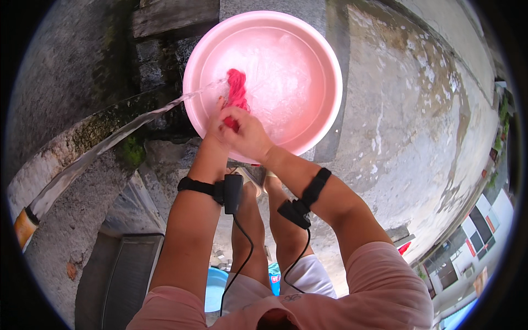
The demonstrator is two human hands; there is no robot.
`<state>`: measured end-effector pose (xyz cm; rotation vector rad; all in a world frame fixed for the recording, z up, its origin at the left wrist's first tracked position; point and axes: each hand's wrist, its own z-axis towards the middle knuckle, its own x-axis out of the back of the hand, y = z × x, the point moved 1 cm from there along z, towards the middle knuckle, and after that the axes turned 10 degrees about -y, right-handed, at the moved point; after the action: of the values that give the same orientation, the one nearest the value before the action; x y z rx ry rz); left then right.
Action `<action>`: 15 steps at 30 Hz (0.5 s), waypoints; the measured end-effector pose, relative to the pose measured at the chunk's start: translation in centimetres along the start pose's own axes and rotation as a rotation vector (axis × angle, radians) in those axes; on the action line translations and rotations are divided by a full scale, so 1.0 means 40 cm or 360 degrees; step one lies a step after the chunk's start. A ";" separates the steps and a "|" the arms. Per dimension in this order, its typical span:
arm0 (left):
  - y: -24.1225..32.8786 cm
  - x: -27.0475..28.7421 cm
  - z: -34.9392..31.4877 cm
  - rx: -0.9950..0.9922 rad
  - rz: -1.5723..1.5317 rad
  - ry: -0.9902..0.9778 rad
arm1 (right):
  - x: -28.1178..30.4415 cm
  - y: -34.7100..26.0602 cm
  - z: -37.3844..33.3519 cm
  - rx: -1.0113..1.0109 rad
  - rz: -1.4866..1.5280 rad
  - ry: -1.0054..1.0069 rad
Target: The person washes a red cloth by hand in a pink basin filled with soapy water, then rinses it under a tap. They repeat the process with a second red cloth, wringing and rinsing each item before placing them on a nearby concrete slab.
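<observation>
Over the left half of the pink plastic basin (334,102), upper centre, the left hand (215,125) and right hand (247,135) curl closed around a bunched red cloth (236,87); firm, even squeezing inside the rim should contain drips.

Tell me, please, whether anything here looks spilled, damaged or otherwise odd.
The concrete right of the basin looks worn: brown stains and pale patches mar its grey surface. Otherwise nothing stands out: water arcs from the pipe into the basin, near the red cloth.
</observation>
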<state>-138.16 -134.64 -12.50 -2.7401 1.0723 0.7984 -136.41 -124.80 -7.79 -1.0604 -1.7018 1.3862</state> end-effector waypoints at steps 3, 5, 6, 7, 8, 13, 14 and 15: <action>0.006 -0.025 -0.014 -0.0062 0.0217 0.0060 | 0.020 -0.020 0.001 0.0361 -0.0521 -0.0086; -0.006 -0.047 -0.031 -0.0351 0.0326 0.0009 | 0.115 0.019 0.040 0.0193 -0.0958 0.0378; -0.006 -0.052 -0.039 -0.0620 0.0045 -0.0146 | 0.180 0.040 0.046 0.0014 -0.1112 0.0420; -0.014 -0.051 -0.043 -0.0465 0.0118 0.0048 | 0.227 0.055 0.045 0.0001 -0.1121 0.0462; -0.023 -0.044 -0.048 -0.0320 0.0194 0.0122 | 0.264 0.068 0.043 0.0052 -0.1188 0.0463; -0.085 0.015 -0.019 0.0432 0.0699 0.0372 | 0.261 0.119 0.042 -0.1121 -0.0725 0.0915; -0.092 0.023 -0.005 0.0461 0.0795 0.0307 | 0.229 0.125 0.040 -0.1358 -0.0563 0.0914; -0.090 0.031 0.006 0.0366 0.0854 0.0261 | 0.189 0.125 0.038 -0.1195 -0.0757 0.0560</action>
<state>-135.15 -132.63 -13.68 -2.3773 1.8469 0.4556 -140.18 -118.13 -12.86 -1.0858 -2.0569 0.2265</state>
